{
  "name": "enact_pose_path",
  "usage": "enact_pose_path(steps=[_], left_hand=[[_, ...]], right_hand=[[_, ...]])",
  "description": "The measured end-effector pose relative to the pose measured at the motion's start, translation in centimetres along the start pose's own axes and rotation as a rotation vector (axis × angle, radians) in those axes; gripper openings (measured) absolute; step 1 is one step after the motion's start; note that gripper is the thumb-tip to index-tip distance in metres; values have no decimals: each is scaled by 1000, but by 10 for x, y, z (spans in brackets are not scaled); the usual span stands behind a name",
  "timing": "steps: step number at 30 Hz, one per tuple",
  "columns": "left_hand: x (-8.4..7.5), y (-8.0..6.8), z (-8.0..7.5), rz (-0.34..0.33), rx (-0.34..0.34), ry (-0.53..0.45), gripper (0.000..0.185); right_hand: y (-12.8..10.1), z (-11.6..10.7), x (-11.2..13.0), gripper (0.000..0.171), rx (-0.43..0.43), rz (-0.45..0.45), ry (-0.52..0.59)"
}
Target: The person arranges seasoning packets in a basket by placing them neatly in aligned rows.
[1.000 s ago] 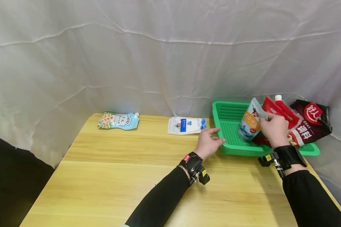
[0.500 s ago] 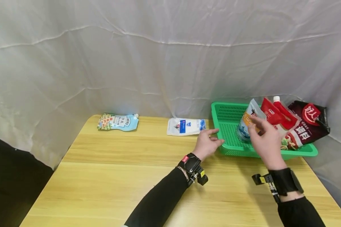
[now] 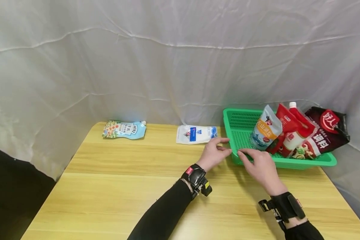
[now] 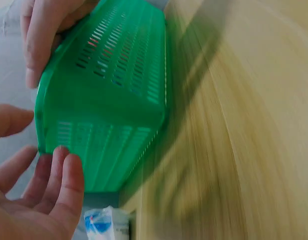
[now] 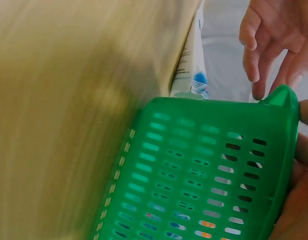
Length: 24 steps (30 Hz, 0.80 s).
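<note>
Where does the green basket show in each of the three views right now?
Head: green basket sits at right of the table, pouches standing in it.
Left wrist: its slotted wall fills the upper left.
Right wrist: the wall fills the lower right.
Shared landmark: the white and blue pouch beside the basket's corner, also seen at and.

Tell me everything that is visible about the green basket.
The green basket is a shallow rectangular tray, seemingly plastic, with slotted walls and floor. It sits on the wooden table's far right corner, holding four upright pouches at its right end. The left hand and right hand touch its near left corner.
</note>
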<state>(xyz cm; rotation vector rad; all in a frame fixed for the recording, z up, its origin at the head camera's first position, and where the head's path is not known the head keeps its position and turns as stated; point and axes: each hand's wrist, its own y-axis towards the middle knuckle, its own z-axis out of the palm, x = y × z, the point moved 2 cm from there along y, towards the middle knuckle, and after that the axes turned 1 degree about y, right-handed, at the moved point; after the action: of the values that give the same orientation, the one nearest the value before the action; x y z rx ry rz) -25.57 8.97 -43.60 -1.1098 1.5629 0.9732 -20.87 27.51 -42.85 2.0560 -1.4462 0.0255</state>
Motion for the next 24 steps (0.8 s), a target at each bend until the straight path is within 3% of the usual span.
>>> enact_pose_path(steps=[5,13,18,24], left_hand=[[3,-1,-9,78,57,118,41],[-4,13,-43,250,32,575,51],[2,38,-69,228,18,813,60],[20,68,-82,178,116,1037,72]], right_hand=[[0,6,1,33,33,-4,-113],[2,9,3,34,-7,21,-156],[2,10,3,35,-7,28,-155],[1,11,3,34,-7,31,-151]])
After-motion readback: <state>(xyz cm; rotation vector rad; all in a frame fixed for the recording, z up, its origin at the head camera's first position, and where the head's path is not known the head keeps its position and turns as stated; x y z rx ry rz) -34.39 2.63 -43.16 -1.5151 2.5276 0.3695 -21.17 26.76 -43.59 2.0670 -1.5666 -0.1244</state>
